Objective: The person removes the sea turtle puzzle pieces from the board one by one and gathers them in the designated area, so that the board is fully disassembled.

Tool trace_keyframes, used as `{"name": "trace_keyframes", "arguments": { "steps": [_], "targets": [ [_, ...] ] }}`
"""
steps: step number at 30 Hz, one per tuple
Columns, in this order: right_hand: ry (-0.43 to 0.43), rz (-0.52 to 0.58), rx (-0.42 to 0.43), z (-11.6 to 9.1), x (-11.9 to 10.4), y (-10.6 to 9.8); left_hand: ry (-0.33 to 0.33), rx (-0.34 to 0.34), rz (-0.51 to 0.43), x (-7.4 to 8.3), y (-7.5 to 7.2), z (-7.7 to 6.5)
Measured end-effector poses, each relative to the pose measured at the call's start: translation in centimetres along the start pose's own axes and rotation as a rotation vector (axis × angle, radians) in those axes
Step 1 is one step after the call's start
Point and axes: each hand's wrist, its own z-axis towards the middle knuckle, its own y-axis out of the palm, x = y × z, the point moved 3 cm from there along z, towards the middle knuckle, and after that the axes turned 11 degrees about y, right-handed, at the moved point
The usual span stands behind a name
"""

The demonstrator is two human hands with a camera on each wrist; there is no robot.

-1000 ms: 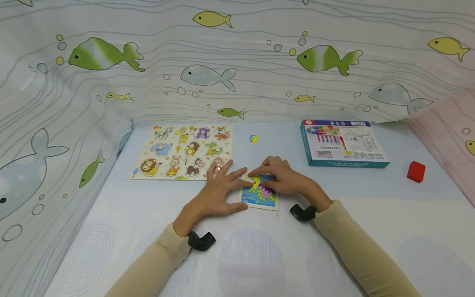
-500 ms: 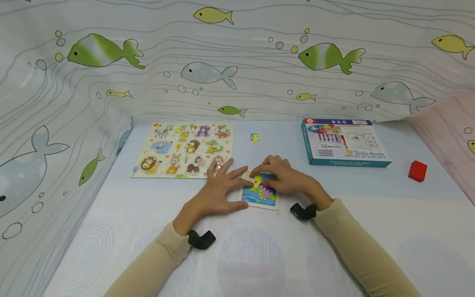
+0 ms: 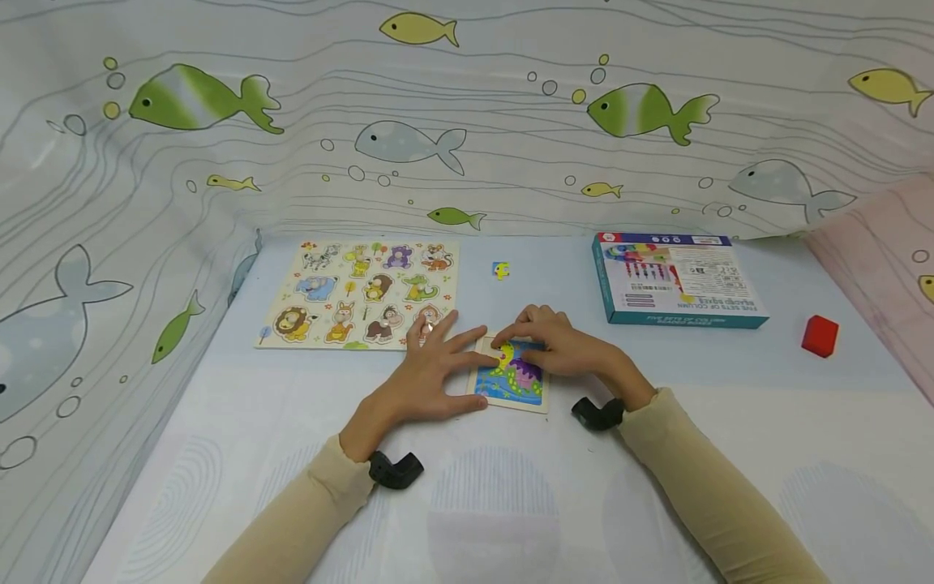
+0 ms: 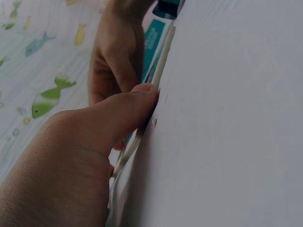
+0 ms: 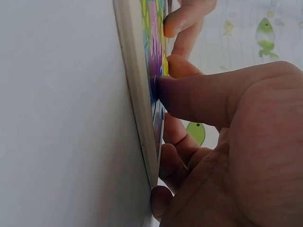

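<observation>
— Where are your two hands?

— Both are at one small picture puzzle point(image 3: 520, 380), flat on the table point(image 3: 503, 519) before you. Your left hand point(image 3: 430, 381) is spread, thumb at the near left corner, forefinger on the picture. Your right hand point(image 3: 558, 345) bends its thumb and forefinger onto it; whether they pinch a piece, I cannot tell.

— What surrounds it?

— One loose puzzle piece point(image 3: 499, 270) beyond; to your left, one board point(image 3: 394, 304) with eleven animals; to your right, one box point(image 3: 682, 280) and one red block point(image 3: 820, 337).
</observation>
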Motion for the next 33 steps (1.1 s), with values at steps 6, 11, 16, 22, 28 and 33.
{"name": "trace_keyframes", "arguments": {
  "steps": [6, 11, 16, 22, 28, 33],
  "targets": [
    [-0.008, 0.037, 0.01, -0.1, 0.0, 0.0, -0.001, 0.005, -0.01, 0.1, -0.1, 0.0],
    [-0.005, 0.059, 0.012, -0.1, -0.1, -0.1, -0.005, 0.003, -0.012, 0.1, -0.1, 0.0],
    [-0.03, 0.063, 0.013, -0.1, 0.0, -0.2, -0.004, 0.004, -0.012, 0.1, -0.2, 0.0],
    [-0.013, 0.119, 0.019, -0.1, 0.4, -0.3, -0.009, -0.005, -0.008, 0.1, -0.1, 0.1],
    [0.03, 0.195, 0.039, -0.2, 0.7, -0.4, -0.007, -0.006, 0.013, 0.1, -0.1, 0.1],
    [0.057, 0.256, 0.066, -0.2, 1.0, -0.3, -0.009, -0.009, 0.005, 0.2, -0.1, -0.1]
  ]
}}
